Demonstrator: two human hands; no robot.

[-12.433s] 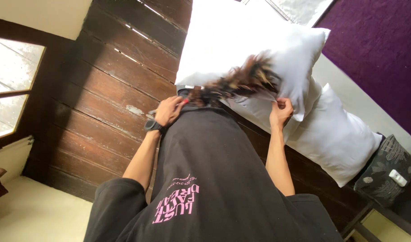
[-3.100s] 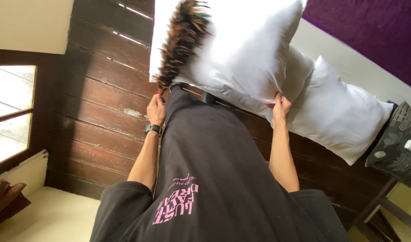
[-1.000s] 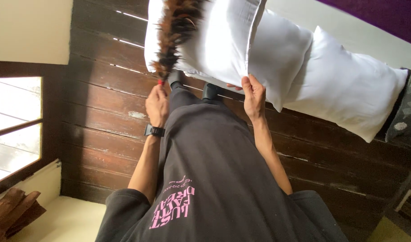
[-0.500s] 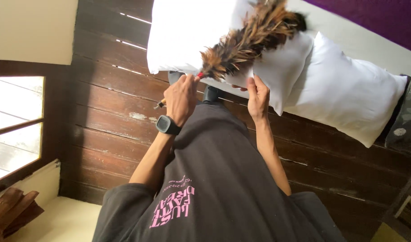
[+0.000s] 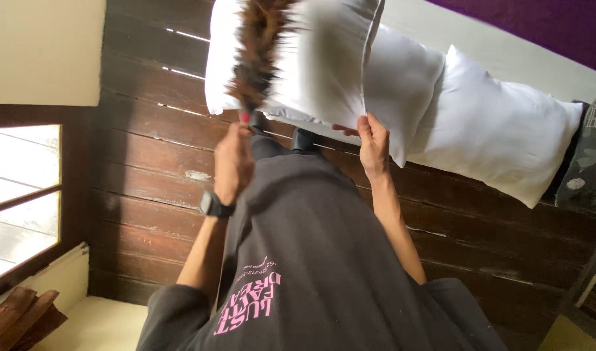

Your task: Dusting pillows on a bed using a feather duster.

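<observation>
Left hand [image 5: 233, 162]: clenched round the handle of a brown feather duster [image 5: 259, 58].
Duster axis: runs straight up from the fist, plumes blurred against the pillow's face.
Pillow [image 5: 311, 65]: white, held up above both hands.
Right hand [image 5: 372, 140]: fingers pinch the pillow's lower edge, just right of the duster.

Dark wooden plank floor [image 5: 148, 136], window [image 5: 21, 195], two further white pillows [image 5: 499, 143], purple wall [image 5: 545, 26]
</observation>
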